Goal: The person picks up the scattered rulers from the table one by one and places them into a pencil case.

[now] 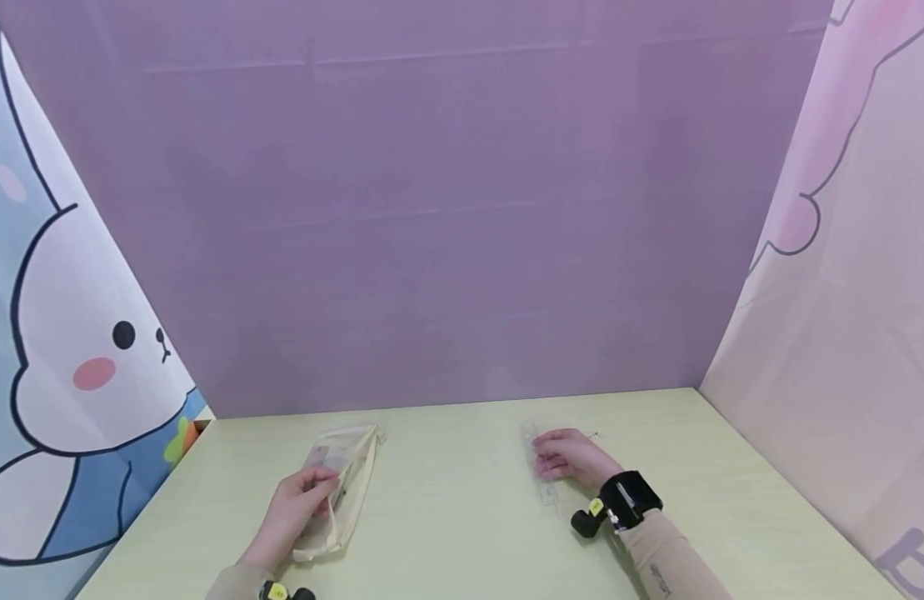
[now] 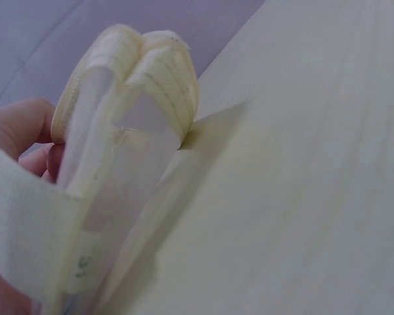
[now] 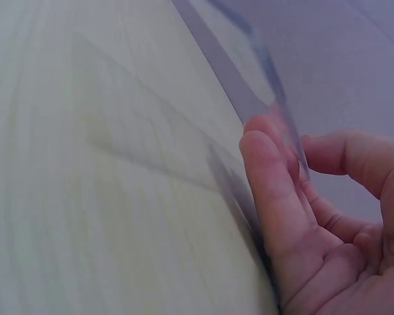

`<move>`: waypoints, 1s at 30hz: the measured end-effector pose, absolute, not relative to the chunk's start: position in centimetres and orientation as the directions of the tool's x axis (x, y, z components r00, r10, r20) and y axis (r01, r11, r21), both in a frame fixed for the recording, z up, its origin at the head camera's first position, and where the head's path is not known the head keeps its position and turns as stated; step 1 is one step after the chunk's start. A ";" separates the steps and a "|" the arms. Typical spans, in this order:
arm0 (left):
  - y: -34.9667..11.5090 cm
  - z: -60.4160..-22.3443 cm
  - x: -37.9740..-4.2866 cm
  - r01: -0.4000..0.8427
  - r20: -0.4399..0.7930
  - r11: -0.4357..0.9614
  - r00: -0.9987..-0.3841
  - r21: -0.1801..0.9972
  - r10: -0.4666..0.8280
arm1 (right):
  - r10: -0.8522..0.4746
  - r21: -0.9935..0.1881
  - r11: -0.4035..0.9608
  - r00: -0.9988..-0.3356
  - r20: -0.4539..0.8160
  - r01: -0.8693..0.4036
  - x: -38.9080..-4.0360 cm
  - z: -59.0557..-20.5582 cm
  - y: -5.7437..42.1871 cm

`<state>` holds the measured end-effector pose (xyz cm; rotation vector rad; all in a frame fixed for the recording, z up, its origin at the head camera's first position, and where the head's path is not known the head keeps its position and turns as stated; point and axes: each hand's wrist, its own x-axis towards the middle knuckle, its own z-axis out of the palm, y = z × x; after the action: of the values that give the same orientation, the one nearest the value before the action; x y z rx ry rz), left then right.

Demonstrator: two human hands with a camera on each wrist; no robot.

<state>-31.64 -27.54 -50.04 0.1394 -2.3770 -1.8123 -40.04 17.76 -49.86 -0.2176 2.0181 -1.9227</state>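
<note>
My left hand [image 1: 300,504] pinches the side of a clear pouch [image 1: 354,493] with cream zipper trim, at the left of the table. The left wrist view shows the pouch [image 2: 134,167] standing on edge, its soft wall folded at the top and a pale tab [image 2: 29,226] hanging on the near side. Some dark and pale items show faintly through its plastic. On the right, a clear ruler [image 1: 546,492] is pinched between the thumb and fingers of my right hand [image 1: 574,457]. In the right wrist view the ruler [image 3: 246,62] is tilted over the table.
The pale wood-grain table [image 1: 454,500] ends at a purple cloth backdrop [image 1: 462,208]. A cartoon-print curtain [image 1: 79,333] borders the left, and a pink one [image 1: 844,333] the right. My right wrist wears a black strap [image 1: 631,498] with a small camera.
</note>
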 end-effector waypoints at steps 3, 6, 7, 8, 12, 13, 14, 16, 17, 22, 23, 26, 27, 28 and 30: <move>-27.5 -50.0 -31.7 0.019 0.065 0.272 -0.984 0.962 -0.164 | -0.356 -0.991 0.076 -0.925 -0.131 0.111 -39.9 -49.6 17.4; -27.5 -49.9 -31.6 0.020 0.067 0.276 -0.984 0.961 -0.163 | -0.363 -0.991 0.087 -0.923 -0.127 0.102 -39.8 -49.3 17.1; -27.4 -49.9 -31.6 0.020 0.067 0.278 -0.984 0.960 -0.163 | -0.365 -0.991 0.091 -0.922 -0.125 0.099 -39.8 -49.3 17.0; -27.4 -49.9 -31.5 0.019 0.066 0.278 -0.984 0.960 -0.164 | -0.367 -0.991 0.094 -0.922 -0.126 0.098 -39.9 -49.2 16.9; -27.4 -49.9 -31.5 0.012 0.061 0.277 -0.984 0.961 -0.167 | -0.373 -0.990 0.108 -0.919 -0.123 0.089 -39.9 -49.1 16.4; -27.4 -49.9 -31.5 0.011 0.059 0.273 -0.984 0.962 -0.167 | -0.373 -0.990 0.109 -0.920 -0.124 0.089 -40.0 -49.1 16.3; -27.4 -49.9 -31.5 0.009 0.057 0.274 -0.984 0.962 -0.167 | -0.371 -0.990 0.109 -0.920 -0.124 0.090 -40.0 -49.1 16.2; -27.4 -49.9 -31.5 0.005 0.053 0.276 -0.984 0.961 -0.167 | -0.367 -0.990 0.107 -0.922 -0.127 0.093 -40.1 -49.2 16.0; -27.4 -49.9 -31.5 0.003 0.052 0.278 -0.984 0.961 -0.168 | -0.364 -0.990 0.106 -0.923 -0.128 0.095 -40.2 -49.2 15.9; -27.5 -49.9 -31.5 0.004 0.054 0.282 -0.984 0.959 -0.168 | -0.360 -0.990 0.103 -0.924 -0.131 0.100 -40.3 -49.3 15.4; -27.5 -49.9 -31.5 0.006 0.055 0.283 -0.984 0.959 -0.167 | -0.362 -0.990 0.103 -0.923 -0.130 0.098 -40.3 -49.3 15.3; -27.6 -49.9 -31.5 0.015 0.063 0.280 -0.985 0.960 -0.163 | -0.370 -0.990 0.100 -0.920 -0.127 0.097 -40.3 -49.2 15.0; -27.6 -49.9 -31.5 0.017 0.065 0.280 -0.985 0.960 -0.163 | -0.372 -0.990 0.099 -0.920 -0.127 0.097 -40.3 -49.2 15.0; -27.6 -50.0 -31.5 0.019 0.066 0.278 -0.985 0.960 -0.162 | -0.375 -0.990 0.098 -0.918 -0.127 0.097 -40.3 -49.2 14.9; -27.6 -50.0 -31.6 0.023 0.069 0.275 -0.985 0.961 -0.160 | -0.379 -0.991 0.095 -0.917 -0.126 0.097 -40.4 -49.2 14.7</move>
<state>-31.55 -27.59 -49.98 0.1295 -2.3821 -1.8009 -40.36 14.73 -49.23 -0.2781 2.0301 -1.8813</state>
